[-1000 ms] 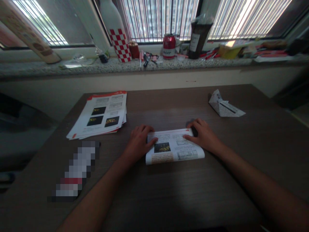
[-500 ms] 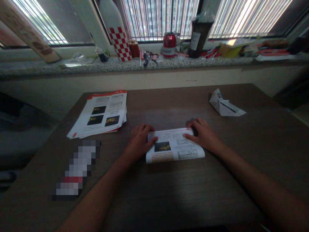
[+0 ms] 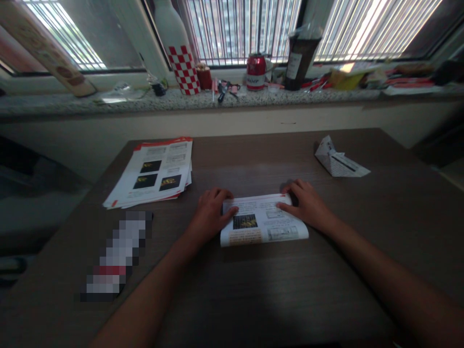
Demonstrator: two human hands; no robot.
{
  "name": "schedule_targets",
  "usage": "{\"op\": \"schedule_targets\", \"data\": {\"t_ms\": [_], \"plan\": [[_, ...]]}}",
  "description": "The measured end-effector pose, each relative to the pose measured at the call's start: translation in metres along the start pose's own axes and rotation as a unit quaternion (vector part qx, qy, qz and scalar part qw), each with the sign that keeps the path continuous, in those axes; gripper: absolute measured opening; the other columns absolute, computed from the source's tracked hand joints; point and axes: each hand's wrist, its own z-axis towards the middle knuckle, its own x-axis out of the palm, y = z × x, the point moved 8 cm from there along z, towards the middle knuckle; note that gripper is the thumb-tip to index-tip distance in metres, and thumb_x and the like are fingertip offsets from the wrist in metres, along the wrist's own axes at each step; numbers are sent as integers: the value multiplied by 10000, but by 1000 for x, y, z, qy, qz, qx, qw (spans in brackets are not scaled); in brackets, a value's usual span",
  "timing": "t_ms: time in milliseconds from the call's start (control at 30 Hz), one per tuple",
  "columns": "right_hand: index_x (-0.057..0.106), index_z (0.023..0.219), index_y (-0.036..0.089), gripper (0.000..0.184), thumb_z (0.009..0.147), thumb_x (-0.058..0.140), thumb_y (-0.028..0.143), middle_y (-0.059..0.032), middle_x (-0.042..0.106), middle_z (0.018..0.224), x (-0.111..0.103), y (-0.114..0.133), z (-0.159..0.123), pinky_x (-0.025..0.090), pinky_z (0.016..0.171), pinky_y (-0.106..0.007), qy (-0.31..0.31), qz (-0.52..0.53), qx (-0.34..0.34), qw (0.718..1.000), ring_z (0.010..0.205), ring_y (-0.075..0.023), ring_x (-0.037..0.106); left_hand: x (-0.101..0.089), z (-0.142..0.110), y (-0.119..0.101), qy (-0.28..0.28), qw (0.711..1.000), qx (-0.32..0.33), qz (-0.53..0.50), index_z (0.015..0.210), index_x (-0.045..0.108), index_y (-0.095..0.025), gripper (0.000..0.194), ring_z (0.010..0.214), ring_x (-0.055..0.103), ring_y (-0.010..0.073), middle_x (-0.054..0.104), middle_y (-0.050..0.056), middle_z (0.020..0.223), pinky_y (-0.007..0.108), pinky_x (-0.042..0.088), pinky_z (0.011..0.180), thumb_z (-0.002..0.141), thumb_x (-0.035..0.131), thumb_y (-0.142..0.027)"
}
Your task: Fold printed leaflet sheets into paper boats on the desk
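Window light falls over a brown table, where a sheet lies between the two hands, its near edge rounded in a fold. Left thumb rests on its left side, right thumb on its right; the other fingers are bent at the far corners. Thumbs stand apart from forefingers; whether they pinch the sheet, I cannot tell. Papers lie far left, a pixelated object nearer, a paper shape far right. Bottle and can stand on the sill. Left hand and right hand angle inward, forearms low.
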Motion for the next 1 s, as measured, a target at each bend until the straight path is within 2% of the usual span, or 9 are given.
{"op": "schedule_targets", "data": {"t_ms": [367, 1000], "plan": [[625, 1094, 249, 304, 905, 750, 451, -115, 619, 1107, 2, -1, 0, 528, 936, -509, 5, -2, 7, 1000, 1065, -336, 616, 1, 1, 1, 1, 1000, -3, -6, 1119, 643, -225, 212, 1071, 584, 302, 642, 78, 1147, 456, 457, 934, 936, 701, -315], [623, 1098, 242, 311, 909, 739, 459, -118, 620, 1112, 3, 0, -1, 532, 908, -506, 5, -19, -2, 1000, 1060, -340, 618, 1, -1, 2, 0, 1000, -5, -3, 1132, 639, -231, 216, 1094, 578, 299, 636, 69, 1158, 470, 457, 967, 943, 699, -316]]}}
